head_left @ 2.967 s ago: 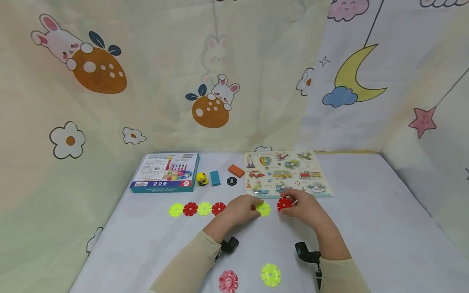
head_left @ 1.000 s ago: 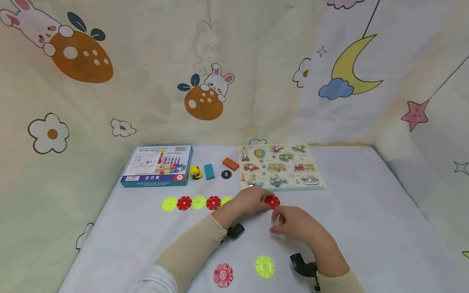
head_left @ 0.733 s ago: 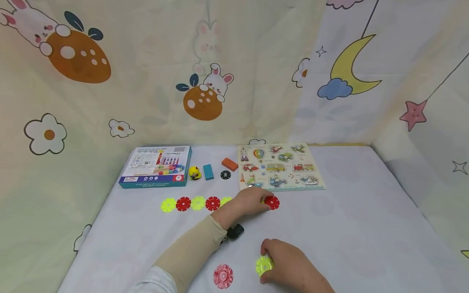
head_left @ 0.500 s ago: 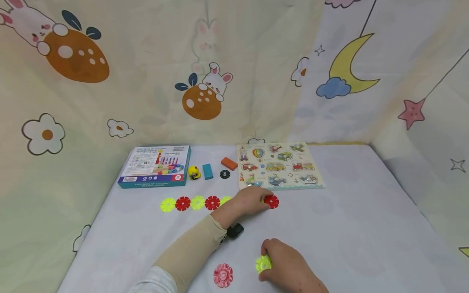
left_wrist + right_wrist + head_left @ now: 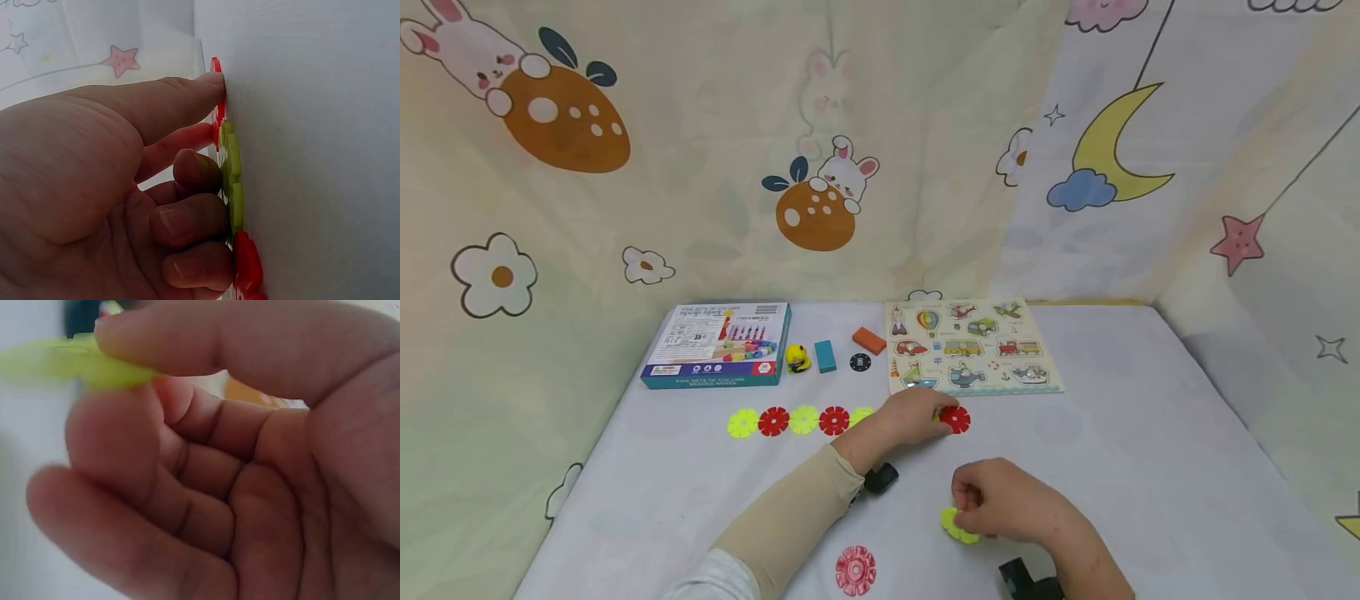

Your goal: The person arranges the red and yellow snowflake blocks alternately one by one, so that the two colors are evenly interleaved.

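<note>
A row of yellow-green and red slotted plastic discs [image 5: 773, 422] runs across the white tabletop. My left hand [image 5: 906, 418] lies over the right part of the row, hiding some discs. Its thumb and index finger hold the edges of the red end disc [image 5: 216, 106]; its other fingers curl against the yellow-green disc [image 5: 232, 169] beside it. My right hand [image 5: 1011, 502] is raised nearer the front and pinches a yellow-green disc [image 5: 959, 527] between thumb and fingers. In the right wrist view this tilted disc [image 5: 69, 361] appears edge-on. A pinkish-red disc [image 5: 855, 571] lies at the front.
At the back stand a flat box [image 5: 718, 346] and a vehicle picture board [image 5: 973, 346]. Between them are a yellow duck toy [image 5: 797, 358], a blue block [image 5: 825, 356], an orange block [image 5: 869, 340] and a black round chip [image 5: 860, 362]. Printed cloth [image 5: 925, 167] hangs behind.
My right hand let go of the red disc, which joined the row's right end, then reached forward-down, took the yellow-green disc and lifted it. My left hand shifted right along the row.
</note>
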`<state>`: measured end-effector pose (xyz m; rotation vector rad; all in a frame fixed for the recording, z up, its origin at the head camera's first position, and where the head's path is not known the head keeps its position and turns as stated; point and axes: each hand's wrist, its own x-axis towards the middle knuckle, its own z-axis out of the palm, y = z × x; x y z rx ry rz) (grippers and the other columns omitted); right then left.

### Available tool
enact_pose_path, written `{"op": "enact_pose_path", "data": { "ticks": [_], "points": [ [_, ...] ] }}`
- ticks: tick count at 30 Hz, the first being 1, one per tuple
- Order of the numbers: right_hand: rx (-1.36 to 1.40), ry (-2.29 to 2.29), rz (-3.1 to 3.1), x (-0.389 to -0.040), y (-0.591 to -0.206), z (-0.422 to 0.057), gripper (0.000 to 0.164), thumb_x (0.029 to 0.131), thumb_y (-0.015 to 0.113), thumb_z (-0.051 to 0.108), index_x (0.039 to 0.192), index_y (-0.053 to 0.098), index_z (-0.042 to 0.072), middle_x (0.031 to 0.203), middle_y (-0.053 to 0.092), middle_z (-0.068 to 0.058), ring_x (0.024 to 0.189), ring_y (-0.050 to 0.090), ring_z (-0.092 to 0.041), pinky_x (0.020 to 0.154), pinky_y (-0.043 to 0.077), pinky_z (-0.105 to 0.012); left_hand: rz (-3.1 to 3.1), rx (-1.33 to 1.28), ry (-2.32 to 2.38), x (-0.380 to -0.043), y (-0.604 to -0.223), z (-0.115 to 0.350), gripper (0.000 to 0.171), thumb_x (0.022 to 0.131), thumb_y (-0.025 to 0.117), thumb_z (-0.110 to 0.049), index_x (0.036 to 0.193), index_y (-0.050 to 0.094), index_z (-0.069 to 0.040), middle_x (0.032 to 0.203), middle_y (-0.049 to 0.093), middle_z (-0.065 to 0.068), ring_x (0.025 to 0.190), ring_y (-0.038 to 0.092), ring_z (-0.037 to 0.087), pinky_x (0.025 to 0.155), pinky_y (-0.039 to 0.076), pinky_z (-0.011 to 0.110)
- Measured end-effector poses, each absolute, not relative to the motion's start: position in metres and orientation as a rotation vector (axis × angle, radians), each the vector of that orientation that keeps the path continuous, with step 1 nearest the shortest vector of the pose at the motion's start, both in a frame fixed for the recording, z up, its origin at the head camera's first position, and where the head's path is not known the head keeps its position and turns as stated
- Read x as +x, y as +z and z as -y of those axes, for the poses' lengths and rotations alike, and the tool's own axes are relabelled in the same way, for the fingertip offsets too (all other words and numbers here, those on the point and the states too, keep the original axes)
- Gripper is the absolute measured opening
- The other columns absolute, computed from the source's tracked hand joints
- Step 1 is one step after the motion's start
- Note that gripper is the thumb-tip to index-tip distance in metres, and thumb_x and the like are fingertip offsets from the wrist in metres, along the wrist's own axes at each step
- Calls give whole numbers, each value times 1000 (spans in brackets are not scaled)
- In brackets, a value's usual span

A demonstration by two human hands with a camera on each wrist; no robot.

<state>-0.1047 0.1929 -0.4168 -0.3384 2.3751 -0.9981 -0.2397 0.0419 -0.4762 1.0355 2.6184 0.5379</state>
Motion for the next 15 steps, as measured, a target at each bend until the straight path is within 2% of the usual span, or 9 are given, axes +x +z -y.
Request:
{"op": "enact_pose_path", "data": {
  "ticks": [3, 7, 11, 15],
  "points": [
    [-273, -1046, -2402, -123, -400, -206, 13, 79, 71, 10, 87, 60, 11, 68, 54, -4, 54, 55, -18, 52, 43, -31, -2626, 1031, 538, -241, -478, -41, 44, 86, 69, -34, 128, 60, -23, 120, 60, -10, 98, 53, 7, 86, 43, 26],
    [-154, -1055, -2509, -145, -390, -226, 21, 85, 64, 7, 106, 65, 11, 82, 54, -7, 61, 59, -20, 58, 47, -33, -2626, 1033, 536, -242, -482, -41, 44, 85, 69, -36, 127, 60, -24, 118, 60, -13, 94, 51, 6, 83, 43, 24],
    [-40, -1070, -2589, -162, -399, -243, 30, 89, 61, 10, 120, 63, 8, 93, 56, -8, 69, 62, -20, 65, 50, -35, -2630, 1043, 511, -241, -483, -42, 45, 85, 69, -36, 128, 59, -25, 115, 60, -13, 91, 50, 6, 80, 43, 23],
    [26, -1096, -2618, -176, -417, -252, 39, 87, 66, 10, 125, 60, 4, 102, 56, -12, 80, 59, -22, 69, 50, -36, -2651, 1052, 479, -239, -481, -44, 45, 86, 67, -36, 129, 59, -24, 114, 60, -12, 90, 49, 6, 78, 42, 23]
  ]
}}
